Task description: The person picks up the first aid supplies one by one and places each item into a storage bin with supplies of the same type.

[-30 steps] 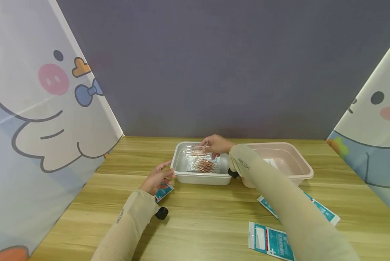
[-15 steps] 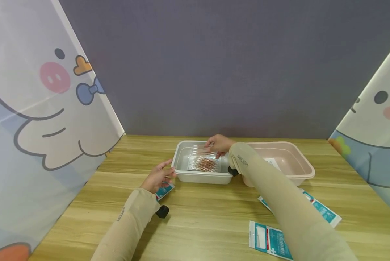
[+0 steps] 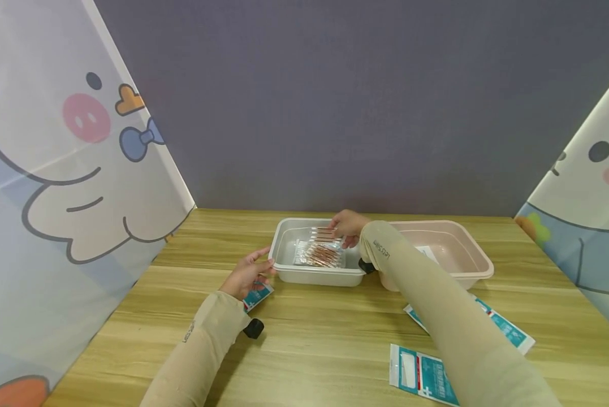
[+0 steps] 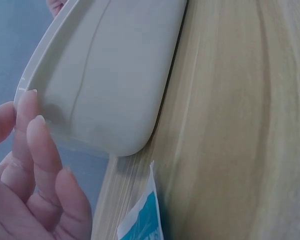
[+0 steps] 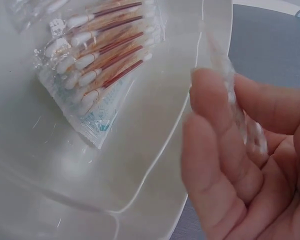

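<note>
My left hand (image 3: 245, 276) pinches the left rim of a white plastic basin (image 3: 318, 278) between thumb and fingers; the left wrist view shows the fingertips (image 4: 28, 102) on that rim. Over the basin's back right part, my right hand (image 3: 349, 227) holds a clear packet of brown-stemmed cotton swabs (image 3: 322, 233) between thumb and fingers. In the right wrist view this packet (image 5: 237, 112) is seen edge-on and blurred. More clear packets of swabs (image 3: 320, 255) lie on the basin floor, showing white tips and reddish-brown sticks.
Right of the white basin stands a pinkish basin (image 3: 457, 249) with a white slip (image 3: 427, 253) inside. Teal-and-white packages (image 3: 420, 373) lie at the table's front right, partly under my right arm. Another teal package (image 3: 258, 297) lies by my left hand.
My right hand has shifted a little to the right over the white basin with the swab packet. The left hand stays at the rim.
</note>
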Motion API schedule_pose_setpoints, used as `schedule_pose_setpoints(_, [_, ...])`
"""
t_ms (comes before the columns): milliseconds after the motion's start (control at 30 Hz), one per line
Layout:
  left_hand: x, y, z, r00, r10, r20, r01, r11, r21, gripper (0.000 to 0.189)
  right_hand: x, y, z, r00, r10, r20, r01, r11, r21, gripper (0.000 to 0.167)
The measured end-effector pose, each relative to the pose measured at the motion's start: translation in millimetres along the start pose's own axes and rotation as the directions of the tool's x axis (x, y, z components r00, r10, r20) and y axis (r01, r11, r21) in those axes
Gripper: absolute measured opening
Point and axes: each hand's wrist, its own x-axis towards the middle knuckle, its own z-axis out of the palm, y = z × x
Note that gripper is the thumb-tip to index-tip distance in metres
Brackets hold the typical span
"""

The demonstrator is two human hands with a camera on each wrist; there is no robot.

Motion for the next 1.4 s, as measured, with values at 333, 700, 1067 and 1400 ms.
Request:
schedule_pose_setpoints(333, [-0.6, 0.4, 1.4, 1.000, -0.001, -0.002, 0.001, 1.000, 0.004, 0.052, -6.1, 0.1, -1.1, 1.000, -0.002, 0.021, 0.005, 0.991, -0.133, 0.043])
schedule_pose_setpoints(700, [-0.8, 0.0, -0.4, 1.000, 0.000, 0.005, 0.000, 1.000, 0.002, 0.053, -11.8, -1.2, 12.9, 0.975, -0.199, 0.099, 0.217, 0.949, -0.231, 0.038])
schedule_pose_setpoints(1067, [0.1, -1.2, 1.1, 1.000, -0.006, 0.003, 0.006, 1.000, 0.004, 0.052, -26.4, -12.9, 32.2, 0.931, -0.349, 0.105, 0.362, 0.919, -0.158, 0.027])
schedule_pose_setpoints(1400, [0.4, 0.0, 0.6, 1.000, -0.015, 0.000, 0.015, 1.000, 0.016, 0.053, -35.9, -11.9, 53.7, 0.878, -0.476, 0.055, 0.478, 0.878, -0.030, 0.021])
